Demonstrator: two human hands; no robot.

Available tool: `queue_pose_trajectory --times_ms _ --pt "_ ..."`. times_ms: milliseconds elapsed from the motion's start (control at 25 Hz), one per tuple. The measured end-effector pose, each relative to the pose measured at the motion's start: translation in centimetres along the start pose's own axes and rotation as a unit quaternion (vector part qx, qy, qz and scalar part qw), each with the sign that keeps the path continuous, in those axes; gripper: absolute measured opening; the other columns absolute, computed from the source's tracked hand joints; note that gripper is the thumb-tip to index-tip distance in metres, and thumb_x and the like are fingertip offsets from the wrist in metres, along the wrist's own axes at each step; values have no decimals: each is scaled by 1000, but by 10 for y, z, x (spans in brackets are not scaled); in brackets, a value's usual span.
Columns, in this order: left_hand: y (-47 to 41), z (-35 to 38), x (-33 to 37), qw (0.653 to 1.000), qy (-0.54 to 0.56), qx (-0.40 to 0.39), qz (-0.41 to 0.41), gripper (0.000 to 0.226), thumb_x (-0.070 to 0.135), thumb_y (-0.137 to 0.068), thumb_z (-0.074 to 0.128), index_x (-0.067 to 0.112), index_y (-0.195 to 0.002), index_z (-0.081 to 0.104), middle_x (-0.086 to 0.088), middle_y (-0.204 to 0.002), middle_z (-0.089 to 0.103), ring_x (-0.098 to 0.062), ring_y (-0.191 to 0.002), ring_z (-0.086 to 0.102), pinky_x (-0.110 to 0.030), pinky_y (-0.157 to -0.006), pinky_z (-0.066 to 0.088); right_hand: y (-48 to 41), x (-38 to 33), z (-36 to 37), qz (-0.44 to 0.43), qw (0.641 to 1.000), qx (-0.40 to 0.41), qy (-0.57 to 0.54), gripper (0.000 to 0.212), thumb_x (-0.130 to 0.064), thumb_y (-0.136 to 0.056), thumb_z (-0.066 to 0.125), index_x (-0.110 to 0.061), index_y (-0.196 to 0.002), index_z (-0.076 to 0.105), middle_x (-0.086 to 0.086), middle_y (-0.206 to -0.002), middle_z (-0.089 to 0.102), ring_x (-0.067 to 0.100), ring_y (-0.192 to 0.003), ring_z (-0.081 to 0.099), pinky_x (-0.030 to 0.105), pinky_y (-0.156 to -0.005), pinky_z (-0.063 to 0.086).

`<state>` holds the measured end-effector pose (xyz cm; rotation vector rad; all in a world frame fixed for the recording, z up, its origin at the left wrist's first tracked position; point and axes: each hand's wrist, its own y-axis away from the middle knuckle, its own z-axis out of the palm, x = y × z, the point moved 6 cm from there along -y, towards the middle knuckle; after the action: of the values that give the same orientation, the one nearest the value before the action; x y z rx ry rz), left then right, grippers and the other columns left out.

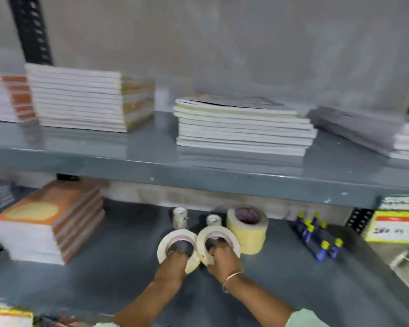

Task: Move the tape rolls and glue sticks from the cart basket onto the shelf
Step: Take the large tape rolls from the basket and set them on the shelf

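Both my hands reach onto the lower grey shelf (118,263). My left hand (175,260) has fingers hooked through the core of a flat cream tape roll (165,244). My right hand (222,258) grips a second cream tape roll (229,234) the same way, side by side with the first. Just behind them stands a wide yellowish tape roll (248,228), and two small tape rolls (180,217) (213,220) sit further back. Several blue glue sticks with yellow caps (316,237) lie to the right. The cart basket is out of view.
A stack of orange-covered notebooks (47,223) sits on the lower shelf's left. The upper shelf (198,171) holds several notebook stacks (90,100) (243,126). A yellow price label (397,223) hangs at the right, by a black slotted upright (359,220).
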<state>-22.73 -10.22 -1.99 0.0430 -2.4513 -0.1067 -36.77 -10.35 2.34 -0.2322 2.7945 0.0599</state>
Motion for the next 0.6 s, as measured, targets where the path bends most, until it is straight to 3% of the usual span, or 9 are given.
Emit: queue_pose_trajectory --times_ms 80,200,320,440,600 --pt "7 16 16 997 -61 -35 24 35 54 -76 47 25 -92 59 -5 -113 58 -29 -105 56 -40 -99 46 12 17 4 29 1000 3 -1 40 -9 -84 55 -3 -123 52 13 -133 53 26 -123 49 29 -107 39" --pt "12 20 39 986 -124 -39 104 37 30 -90 42 6 -114 57 -20 -123 58 -35 -112 54 -32 -92 45 25 28 10 54 999 8 -4 47 -9 -86 53 -7 -132 44 12 -140 47 25 -130 43 29 -112 34" --pt "15 30 39 989 -88 -102 62 31 5 -93 38 -5 -122 47 -24 -130 52 -37 -120 49 -40 -101 43 34 37 20 98 995 -4 -3 46 -11 -89 50 -7 -134 40 10 -142 45 25 -130 43 28 -111 34" --pt "16 31 35 963 -231 -119 64 39 -4 -88 43 -2 -127 42 -20 -130 54 -32 -116 55 -37 -94 47 41 38 25 138 990 10 -10 44 -11 -87 55 -8 -130 46 10 -136 52 26 -124 50 28 -106 40" --pt "10 29 28 956 -255 -116 88 40 -4 -85 46 -2 -125 43 -21 -126 58 -32 -112 58 -37 -89 49 46 42 26 187 982 28 -18 47 -15 -87 59 -9 -131 44 9 -133 55 26 -120 54 29 -102 45"
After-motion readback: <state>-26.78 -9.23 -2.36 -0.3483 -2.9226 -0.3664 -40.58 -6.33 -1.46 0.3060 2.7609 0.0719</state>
